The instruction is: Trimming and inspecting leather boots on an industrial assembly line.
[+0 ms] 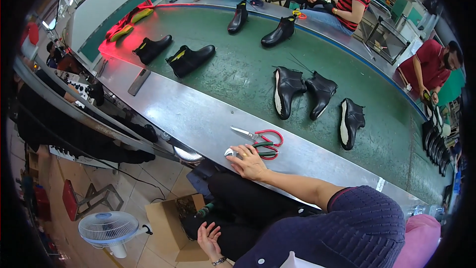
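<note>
On the metal edge of the table, my right hand (251, 165) lies over the middle of a pair of pincers (265, 144), its fingers bent round them. Their silver jaws stick out past my fingertips, and the handles, green and partly red, come out behind my hand. Touching or just beside these are scissors (246, 133) with red handle loops, blades pointing left. Low over my lap, my left hand (210, 240) is turned palm up, fingers loosely bent and apart, holding nothing. Black ankle boots stand or lie on the green surface beyond: one (288, 92), another (322, 94) and a third (351, 123).
More black boots (191, 60) are spread along the green table (233, 74). A dark flat bar (139, 82) rests on the metal edge at left. Below stand a cardboard box (163, 228), a fan (109, 227) and a red-seated stool (72, 199). Several people work across the table.
</note>
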### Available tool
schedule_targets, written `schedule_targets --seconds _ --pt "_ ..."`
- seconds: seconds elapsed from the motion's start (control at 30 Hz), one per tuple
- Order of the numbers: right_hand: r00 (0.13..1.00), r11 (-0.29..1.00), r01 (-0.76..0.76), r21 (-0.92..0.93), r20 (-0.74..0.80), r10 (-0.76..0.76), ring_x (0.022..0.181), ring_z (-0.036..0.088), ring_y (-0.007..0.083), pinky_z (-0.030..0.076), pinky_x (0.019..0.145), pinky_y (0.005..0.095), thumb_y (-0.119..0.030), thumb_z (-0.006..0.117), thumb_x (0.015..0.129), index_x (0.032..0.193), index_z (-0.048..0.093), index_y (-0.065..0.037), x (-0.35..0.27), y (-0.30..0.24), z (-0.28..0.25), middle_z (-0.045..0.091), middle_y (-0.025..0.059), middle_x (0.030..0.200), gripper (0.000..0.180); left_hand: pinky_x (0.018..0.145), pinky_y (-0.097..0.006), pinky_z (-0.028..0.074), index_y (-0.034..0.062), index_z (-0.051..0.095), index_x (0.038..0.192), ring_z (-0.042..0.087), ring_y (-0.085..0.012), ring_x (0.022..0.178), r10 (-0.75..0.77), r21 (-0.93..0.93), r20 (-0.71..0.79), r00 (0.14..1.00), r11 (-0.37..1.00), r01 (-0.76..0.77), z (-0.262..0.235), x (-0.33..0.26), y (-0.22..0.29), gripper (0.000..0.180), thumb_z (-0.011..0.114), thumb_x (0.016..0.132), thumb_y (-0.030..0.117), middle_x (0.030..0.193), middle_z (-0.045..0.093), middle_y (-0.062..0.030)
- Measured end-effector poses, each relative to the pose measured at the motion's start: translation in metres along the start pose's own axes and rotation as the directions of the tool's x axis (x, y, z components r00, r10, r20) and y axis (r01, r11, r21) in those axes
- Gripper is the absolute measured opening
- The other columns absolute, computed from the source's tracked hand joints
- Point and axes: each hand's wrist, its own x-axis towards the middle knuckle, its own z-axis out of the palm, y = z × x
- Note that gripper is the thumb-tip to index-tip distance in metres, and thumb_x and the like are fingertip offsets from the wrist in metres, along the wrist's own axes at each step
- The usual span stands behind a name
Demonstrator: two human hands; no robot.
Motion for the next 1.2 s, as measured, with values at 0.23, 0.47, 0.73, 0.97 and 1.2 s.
schedule_targets --seconds 0.23,0.47,0.73,0.97,1.2 --pt "1.0 0.999 -0.006 -0.042 -0.001 0.006 0.12 0.048 0.0285 0.032 0.105 0.0473 -0.025 0.061 0.087 0.116 0.06 -0.018 -0.001 -0.006 0.0 0.049 0.009 0.131 0.029 0.06 -0.031 0.058 0.0032 0.052 0.12 0.07 -0.0268 0.078 -0.022 -0.023 0.049 0.999 0.999 0.023 -0.013 0.004 -0.004 0.035 0.049 0.099 0.031 0.102 0.067 -0.0195" --pt "1.0 0.997 -0.004 -0.073 0.013 0.005 0.121 0.047 0.0278 0.032 0.105 0.0472 -0.027 0.061 0.087 0.117 0.06 -0.019 0.001 -0.006 0.001 0.049 0.0084 0.132 0.031 0.062 -0.035 0.06 0.0051 0.049 0.122 0.07 -0.0302 0.078 -0.108 0.002 0.097 0.989 0.994 0.108 -0.027 0.017 -0.006 0.035 0.048 0.1 0.032 0.103 0.066 -0.0206" --pt "1.0 0.998 0.004 -0.06 -0.001 -0.004 0.122 0.047 0.0295 0.032 0.105 0.0461 -0.026 0.061 0.087 0.118 0.06 -0.021 0.005 0.0 0.004 0.049 0.0082 0.132 0.031 0.062 -0.035 0.06 0.0042 0.051 0.12 0.07 -0.0309 0.077 -0.11 -0.01 0.168 0.98 0.993 0.114 -0.023 0.02 -0.002 0.032 0.049 0.1 0.029 0.101 0.067 -0.0205" --pt "1.0 0.997 0.005 -0.081 -0.007 -0.006 0.119 0.048 0.0292 0.033 0.104 0.0467 -0.027 0.061 0.087 0.118 0.059 -0.021 -0.003 -0.002 0.011 0.05 0.0081 0.131 0.032 0.062 -0.033 0.06 0.0042 0.052 0.12 0.07 -0.0297 0.077 -0.082 0.005 0.061 0.995 0.997 0.081 -0.018 0.006 0.002 0.033 0.05 0.099 0.029 0.1 0.068 -0.0203" --pt "1.0 0.999 0.003 -0.05 -0.009 -0.004 0.119 0.048 0.0295 0.033 0.104 0.0458 -0.026 0.061 0.088 0.117 0.06 -0.02 0.001 -0.004 0.01 0.049 0.0098 0.131 0.03 0.076 -0.037 0.055 -0.0006 0.05 0.13 0.067 -0.0283 0.091 0.082 0.088 0.046 0.996 0.992 -0.086 0.008 -0.014 0.01 0.044 0.05 0.1 0.031 0.113 0.065 -0.0202"
